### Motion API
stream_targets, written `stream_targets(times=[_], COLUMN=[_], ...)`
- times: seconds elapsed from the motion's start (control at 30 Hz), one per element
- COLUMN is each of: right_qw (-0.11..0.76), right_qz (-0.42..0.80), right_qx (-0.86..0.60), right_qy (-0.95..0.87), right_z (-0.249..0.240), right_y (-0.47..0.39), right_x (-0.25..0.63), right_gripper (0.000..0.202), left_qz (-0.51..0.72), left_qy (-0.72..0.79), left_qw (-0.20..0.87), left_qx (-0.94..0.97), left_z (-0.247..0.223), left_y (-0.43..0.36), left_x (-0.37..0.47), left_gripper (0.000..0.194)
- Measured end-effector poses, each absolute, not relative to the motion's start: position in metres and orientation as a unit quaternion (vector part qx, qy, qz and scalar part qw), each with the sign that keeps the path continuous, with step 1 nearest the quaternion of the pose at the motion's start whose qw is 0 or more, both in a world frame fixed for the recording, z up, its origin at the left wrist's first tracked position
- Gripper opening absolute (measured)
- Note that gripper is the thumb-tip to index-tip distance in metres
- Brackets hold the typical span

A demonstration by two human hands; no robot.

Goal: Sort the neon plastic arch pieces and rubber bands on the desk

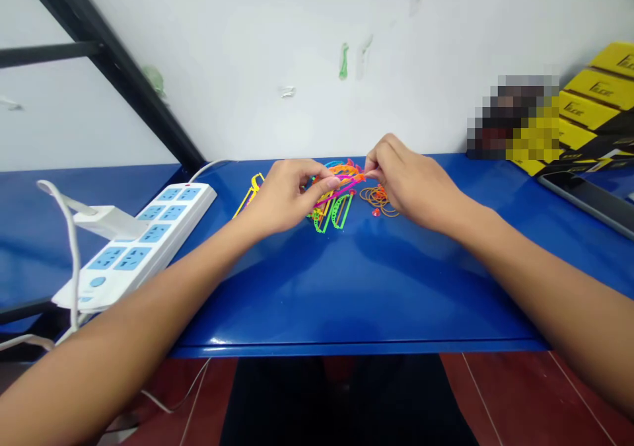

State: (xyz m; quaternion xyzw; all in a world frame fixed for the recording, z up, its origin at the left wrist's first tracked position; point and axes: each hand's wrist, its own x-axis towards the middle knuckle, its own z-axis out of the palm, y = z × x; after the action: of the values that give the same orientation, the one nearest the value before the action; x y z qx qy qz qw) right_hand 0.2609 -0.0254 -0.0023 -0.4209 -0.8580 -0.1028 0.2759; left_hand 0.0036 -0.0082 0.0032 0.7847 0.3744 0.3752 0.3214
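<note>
My left hand (292,195) is closed, with thumb and fingers gripping a thin pink plastic toy piece (347,187) that slants up to the right. An orange bit (361,178) sits at its far end, touching my right fingertips. My right hand (409,178) is closed in a pinch there; what lies between its fingers is too small to make out. Beneath and behind the hands is a pile of bright plastic pieces, among them green bow-shaped ones (341,213). A yellow piece (242,203) shows left of my left hand, partly hidden. Loose rubber bands (377,198) lie under my right hand.
A white power strip (191,218) with a plugged-in white charger (111,223) and cable lies left on the blue table (317,294). Black metal bars (133,89) rise there. At right are yellow boxes (589,89) and a dark phone (589,198). A white wall (317,23) stands behind.
</note>
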Motion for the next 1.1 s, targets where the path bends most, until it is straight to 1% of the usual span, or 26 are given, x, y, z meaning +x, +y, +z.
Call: stream_targets(times=[0.1,0.13,0.3,0.4,0.53,0.63,0.77,0.83,0.9,1.03,1.1], right_qw=[0.291,0.296,0.319,0.317,0.318,0.334,0.365,0.364,0.348,0.298,0.284], right_qz=[-0.065,-0.061,-0.081,-0.085,-0.076,-0.053,0.009,0.05,0.084,0.13,0.138], right_qx=[-0.417,-0.419,-0.43,-0.429,-0.439,-0.417,-0.36,-0.354,-0.37,-0.402,-0.407], right_qy=[-0.858,-0.856,-0.841,-0.841,-0.837,-0.843,-0.858,-0.86,-0.858,-0.856,-0.857], right_z=[-0.005,-0.005,0.0,0.001,0.001,0.002,0.0,-0.004,-0.008,-0.013,-0.012], right_y=[-0.025,-0.025,-0.026,-0.026,-0.025,-0.027,-0.032,-0.034,-0.032,-0.029,-0.032], right_x=[0.261,0.261,0.261,0.261,0.264,0.263,0.255,0.252,0.251,0.255,0.255], right_gripper=[0.008,0.008,0.006,0.007,0.004,0.003,0.007,0.008,0.008,0.007,0.009], left_qz=[0.377,0.375,0.36,0.367,0.354,0.356,0.353,0.358,0.404,0.563,0.602], left_qy=[0.377,0.375,0.369,0.383,0.373,0.375,0.39,0.387,0.385,0.386,0.397], left_qw=[0.261,0.256,0.269,0.273,0.282,0.27,0.314,0.344,0.356,0.37,0.385], left_qx=[0.805,0.808,0.813,0.803,0.81,0.812,0.79,0.777,0.749,0.63,0.576], left_z=[0.001,0.0,0.004,0.006,0.008,0.011,0.014,0.014,0.012,0.005,0.002], left_y=[-0.008,-0.008,-0.005,-0.003,-0.003,-0.002,0.001,0.002,0.003,0.003,0.006], left_x=[0.004,0.004,0.001,0.0,0.0,-0.001,-0.005,-0.004,-0.001,0.005,0.004], left_gripper=[0.035,0.036,0.036,0.039,0.038,0.037,0.041,0.043,0.043,0.037,0.035])
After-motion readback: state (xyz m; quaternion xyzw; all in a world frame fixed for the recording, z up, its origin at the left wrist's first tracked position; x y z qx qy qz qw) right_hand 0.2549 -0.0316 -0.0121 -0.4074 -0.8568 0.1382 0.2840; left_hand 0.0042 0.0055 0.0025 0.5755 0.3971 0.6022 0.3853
